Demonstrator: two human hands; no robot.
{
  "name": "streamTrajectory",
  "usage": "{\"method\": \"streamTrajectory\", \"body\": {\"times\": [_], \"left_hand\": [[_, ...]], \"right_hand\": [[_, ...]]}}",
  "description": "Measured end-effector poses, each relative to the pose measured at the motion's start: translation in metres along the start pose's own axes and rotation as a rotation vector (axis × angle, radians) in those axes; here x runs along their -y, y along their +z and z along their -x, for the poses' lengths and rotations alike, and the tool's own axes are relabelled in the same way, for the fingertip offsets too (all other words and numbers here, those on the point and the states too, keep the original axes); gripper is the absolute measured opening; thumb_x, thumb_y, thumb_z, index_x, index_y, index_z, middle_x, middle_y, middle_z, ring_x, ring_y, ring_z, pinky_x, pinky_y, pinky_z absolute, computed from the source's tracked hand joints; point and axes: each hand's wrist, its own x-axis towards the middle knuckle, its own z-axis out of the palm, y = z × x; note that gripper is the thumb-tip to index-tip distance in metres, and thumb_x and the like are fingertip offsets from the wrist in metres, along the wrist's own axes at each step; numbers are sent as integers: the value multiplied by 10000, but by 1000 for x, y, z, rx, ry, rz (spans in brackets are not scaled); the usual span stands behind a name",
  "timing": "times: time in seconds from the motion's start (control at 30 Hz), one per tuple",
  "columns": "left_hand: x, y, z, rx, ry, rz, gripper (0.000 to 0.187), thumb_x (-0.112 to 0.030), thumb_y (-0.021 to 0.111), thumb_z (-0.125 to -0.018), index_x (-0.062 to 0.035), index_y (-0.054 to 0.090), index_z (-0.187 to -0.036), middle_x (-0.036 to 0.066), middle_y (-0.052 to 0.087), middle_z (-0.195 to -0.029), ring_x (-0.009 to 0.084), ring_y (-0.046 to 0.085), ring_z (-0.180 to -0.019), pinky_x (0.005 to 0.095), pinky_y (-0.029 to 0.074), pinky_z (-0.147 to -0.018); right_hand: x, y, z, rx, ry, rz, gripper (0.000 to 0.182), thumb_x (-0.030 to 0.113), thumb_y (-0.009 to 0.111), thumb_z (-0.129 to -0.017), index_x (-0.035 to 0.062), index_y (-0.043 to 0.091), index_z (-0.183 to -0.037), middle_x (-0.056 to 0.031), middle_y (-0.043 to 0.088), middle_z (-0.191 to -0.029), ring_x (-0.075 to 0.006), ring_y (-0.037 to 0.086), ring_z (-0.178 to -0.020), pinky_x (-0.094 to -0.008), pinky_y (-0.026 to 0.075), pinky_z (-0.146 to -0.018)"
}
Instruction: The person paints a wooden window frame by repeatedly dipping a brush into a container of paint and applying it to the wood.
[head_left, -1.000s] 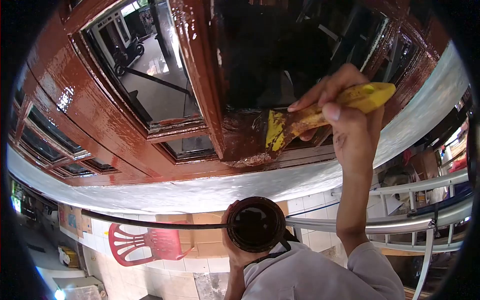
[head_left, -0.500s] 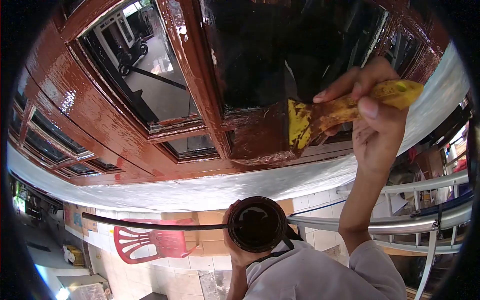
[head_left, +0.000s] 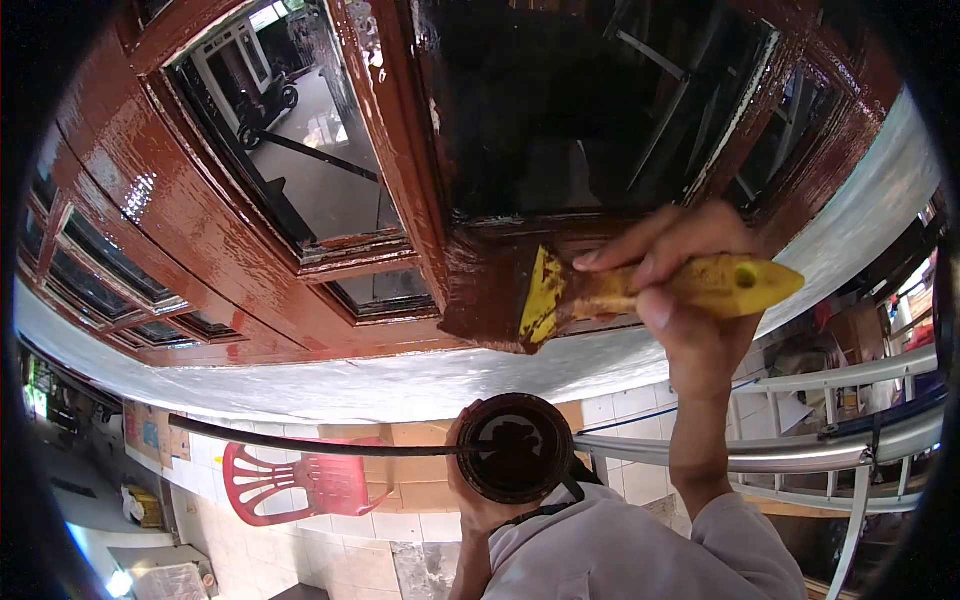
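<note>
My right hand [head_left: 690, 280] is closed around the yellow, paint-stained handle of a wide paintbrush [head_left: 540, 300]. The brush's brown-coated bristles lie against the lower rail of a red-brown wooden window frame [head_left: 390, 130], near its lower corner, beneath a dark glass pane [head_left: 570, 110]. Wet gloss shines on the wood. Below, my left hand [head_left: 475, 510] holds an open can of dark brown paint [head_left: 515, 450], fingers wrapped around its side. A thin dark stick [head_left: 310, 449] reaches from the can out to the left.
A white wall ledge [head_left: 400, 385] runs under the frame. A red plastic chair [head_left: 300, 482] stands on the tiled floor at lower left, beside flattened cardboard [head_left: 420, 490]. A metal ladder [head_left: 780, 455] lies across the right side.
My right hand has moved the paintbrush left and slightly down along the lower rail. The left hand and the paint can stay nearly where they were.
</note>
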Motion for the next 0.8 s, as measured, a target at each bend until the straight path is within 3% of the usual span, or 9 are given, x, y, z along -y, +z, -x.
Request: {"method": "streamTrajectory", "body": {"times": [0.13,0.23,0.33,0.57,0.67,0.8], "left_hand": [[2,-2,2,-23,8,-28,1210,-279,883,-385,31,202,-1335,172,442,-1221,279,477,-1106,399,409,-961],[4,-4,5,-34,-10,29,1225,-270,884,-379,38,188,-1339,172,443,-1221,279,481,-1102,398,408,-962],[5,-9,9,-21,-11,-18,1155,-222,867,-406,22,217,-1330,186,401,-1277,283,443,-1160,399,367,-995],[-1,-16,13,-38,-3,-51,1148,-210,861,-419,26,203,-1329,191,409,-1257,288,449,-1149,398,379,-986],[-3,-20,15,-44,34,-119,1145,-201,858,-424,27,195,-1330,194,407,-1255,291,453,-1144,400,385,-980],[3,-23,20,-66,29,-131,1145,-193,854,-428,32,186,-1330,197,401,-1258,297,455,-1141,403,391,-975]], "right_hand": [[3,-7,8,-38,130,-117,271,177,627,-744,-3,446,-838,-236,588,-800,-270,639,-758,-345,532,-731],[2,-8,9,-131,70,-190,261,171,626,-748,-2,451,-836,-235,586,-802,-270,640,-751,-344,535,-724],[-1,3,10,-127,-5,-105,247,167,618,-752,1,456,-838,-229,586,-798,-269,641,-742,-337,536,-717],[-5,13,30,-53,76,-29,219,147,587,-757,-3,453,-843,-219,590,-793,-269,641,-731,-335,530,-693],[-9,8,29,-119,34,-270,148,-33,587,-731,-29,508,-857,-192,600,-841,-230,628,-810,-311,516,-706],[-12,7,24,-188,-118,-238,168,47,613,-795,-24,491,-886,-190,596,-848,-233,631,-821,-302,540,-694]]}}
